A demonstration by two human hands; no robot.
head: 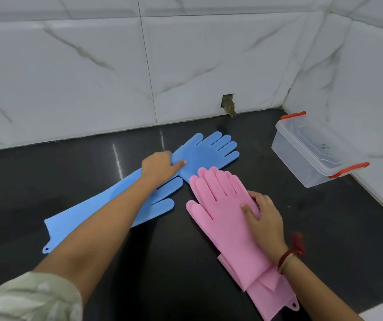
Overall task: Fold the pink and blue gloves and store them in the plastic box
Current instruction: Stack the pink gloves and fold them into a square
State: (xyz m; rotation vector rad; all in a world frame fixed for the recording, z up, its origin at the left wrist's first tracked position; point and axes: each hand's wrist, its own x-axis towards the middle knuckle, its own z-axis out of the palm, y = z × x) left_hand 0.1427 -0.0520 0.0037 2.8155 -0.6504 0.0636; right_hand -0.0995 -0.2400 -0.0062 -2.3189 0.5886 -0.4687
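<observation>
The black counter (47,177) is running into tiled wall (70,77) at the back and on the right, leaving open room to the left of the gloves and between them and the plastic box (292,163). That one box is sitting against the right wall, well apart from the gloves, lid on, with two red clips (350,169); a dark mark on the lid is too small to read. Two blue gloves (206,151) are lying overlapped mid-counter. Two pink gloves (223,205) are lying stacked just beside them, fingertips touching the blue. The left hand (160,166) is pressing a forefinger onto the upper blue glove; whether its other fingers are gripping, I cannot tell. The right hand (263,214) is resting flat and relaxed on the pink pair
</observation>
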